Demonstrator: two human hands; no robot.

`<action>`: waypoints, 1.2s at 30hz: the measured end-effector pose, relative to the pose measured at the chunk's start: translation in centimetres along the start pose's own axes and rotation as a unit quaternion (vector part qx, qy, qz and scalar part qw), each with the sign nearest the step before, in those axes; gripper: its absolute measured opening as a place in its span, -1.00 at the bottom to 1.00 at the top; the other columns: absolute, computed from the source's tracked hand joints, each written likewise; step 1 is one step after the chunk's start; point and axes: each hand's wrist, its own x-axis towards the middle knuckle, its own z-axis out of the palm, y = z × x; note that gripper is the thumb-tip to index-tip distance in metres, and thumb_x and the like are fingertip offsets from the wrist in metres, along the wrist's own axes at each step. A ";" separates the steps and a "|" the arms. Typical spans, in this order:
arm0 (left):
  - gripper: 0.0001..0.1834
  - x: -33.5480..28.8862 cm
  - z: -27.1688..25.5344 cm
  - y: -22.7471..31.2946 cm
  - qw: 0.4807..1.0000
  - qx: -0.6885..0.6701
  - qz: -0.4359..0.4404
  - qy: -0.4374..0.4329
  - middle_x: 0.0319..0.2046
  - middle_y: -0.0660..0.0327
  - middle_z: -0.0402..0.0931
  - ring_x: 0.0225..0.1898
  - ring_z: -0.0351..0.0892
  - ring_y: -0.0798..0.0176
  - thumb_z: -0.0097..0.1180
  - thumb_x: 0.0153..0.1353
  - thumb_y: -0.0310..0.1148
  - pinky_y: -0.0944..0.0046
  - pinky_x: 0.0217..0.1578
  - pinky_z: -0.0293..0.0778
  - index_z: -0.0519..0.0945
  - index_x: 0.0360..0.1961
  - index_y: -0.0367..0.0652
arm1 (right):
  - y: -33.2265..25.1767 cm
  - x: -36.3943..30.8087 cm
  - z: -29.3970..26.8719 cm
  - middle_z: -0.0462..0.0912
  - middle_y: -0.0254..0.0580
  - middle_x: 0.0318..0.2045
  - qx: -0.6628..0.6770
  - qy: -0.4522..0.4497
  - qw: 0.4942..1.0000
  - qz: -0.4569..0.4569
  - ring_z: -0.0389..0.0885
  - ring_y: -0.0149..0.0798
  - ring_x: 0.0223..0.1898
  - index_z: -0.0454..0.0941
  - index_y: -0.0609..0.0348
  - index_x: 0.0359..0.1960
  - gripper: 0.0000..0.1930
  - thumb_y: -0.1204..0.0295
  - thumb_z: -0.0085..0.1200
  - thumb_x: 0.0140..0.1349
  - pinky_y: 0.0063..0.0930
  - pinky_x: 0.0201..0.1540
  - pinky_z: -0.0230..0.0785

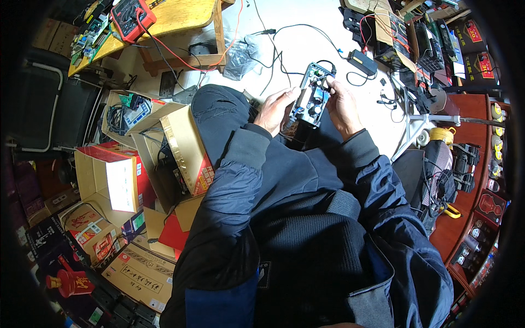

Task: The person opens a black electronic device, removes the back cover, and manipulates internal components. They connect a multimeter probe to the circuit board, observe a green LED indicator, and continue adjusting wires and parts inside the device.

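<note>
Between my two hands, above my lap, is an opened electronic unit, a circuit board [313, 94] in a metal tray with dark components and a cable at its top end. My left hand [276, 111] grips its left edge, thumb along the side. On the right edge my right hand [344, 107] holds it, with the thumb near the upper corner. The fingers beneath the unit are hidden. A black power adapter [362, 63] with a cord lies on the white floor beyond my right hand.
Left of my legs stand open cardboard boxes [188, 150] with cables and parts. A red multimeter [133, 19] rests on a yellow wooden table [180, 19] at the far left. Black cords cross the floor ahead. At the right are a metal stand [432, 118] and a red-brown cabinet [465, 117].
</note>
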 end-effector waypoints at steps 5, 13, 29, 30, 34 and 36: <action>-0.69 -0.1 -0.1 0.0 0.998 0.007 -0.011 -0.055 -0.05 0.19 0.66 -0.05 0.65 0.38 0.08 0.50 -0.35 0.34 -0.02 0.55 0.60 0.12 -0.35 | -0.5 -0.3 0.0 0.42 -0.64 -0.52 -0.006 0.019 1.000 0.022 0.40 -0.61 -0.47 0.60 0.01 -0.30 -0.81 0.27 0.12 0.51 -0.63 -0.33 0.35; -0.72 -0.2 0.1 -0.1 1.000 0.000 -0.001 0.008 -0.15 0.19 0.67 -0.14 0.67 0.38 0.07 0.48 -0.36 0.36 -0.08 0.58 0.63 0.02 -0.35 | -1.1 -1.3 1.9 0.29 -0.58 -0.49 -0.032 -0.004 0.999 0.039 0.27 -0.54 -0.43 0.63 0.10 -0.13 -0.73 0.19 0.02 0.55 -0.48 -0.25 0.23; -0.70 0.5 -0.9 -0.2 0.992 -0.065 0.100 0.039 -0.02 0.17 0.67 -0.02 0.67 0.32 0.08 0.49 -0.37 0.33 0.00 0.57 0.57 0.14 -0.29 | -0.8 -2.4 2.3 0.66 -0.21 0.01 -0.197 -0.150 0.968 0.048 0.57 -0.38 0.01 0.36 0.40 0.40 -0.32 0.38 0.27 0.28 -0.45 0.11 0.40; -0.69 0.5 -0.8 -0.2 0.992 -0.071 0.097 0.048 -0.05 0.19 0.67 -0.08 0.67 0.37 0.11 0.47 -0.37 0.37 -0.11 0.55 0.57 0.15 -0.27 | -0.7 -2.3 2.3 0.66 -0.20 0.01 -0.197 -0.147 0.968 0.048 0.58 -0.39 0.00 0.37 0.41 0.40 -0.33 0.39 0.26 0.28 -0.45 0.11 0.41; -0.68 0.5 -0.7 -0.2 0.990 -0.076 0.102 0.052 -0.12 0.22 0.68 -0.18 0.67 0.42 0.16 0.44 -0.39 0.45 -0.29 0.55 0.58 0.16 -0.24 | -0.4 -2.1 2.1 0.68 -0.19 -0.02 -0.204 -0.126 0.970 0.046 0.61 -0.39 -0.06 0.39 0.45 0.37 -0.36 0.42 0.26 0.28 -0.47 0.10 0.43; -0.68 0.5 -0.5 -0.2 0.990 -0.084 0.103 0.053 -0.10 0.20 0.67 -0.16 0.68 0.40 0.15 0.44 -0.40 0.43 -0.25 0.57 0.58 0.16 -0.24 | -0.4 -2.1 2.2 0.70 -0.09 -0.06 -0.197 -0.133 0.971 0.035 0.64 -0.33 -0.07 0.36 0.54 0.36 -0.30 0.43 0.32 0.23 -0.47 0.08 0.45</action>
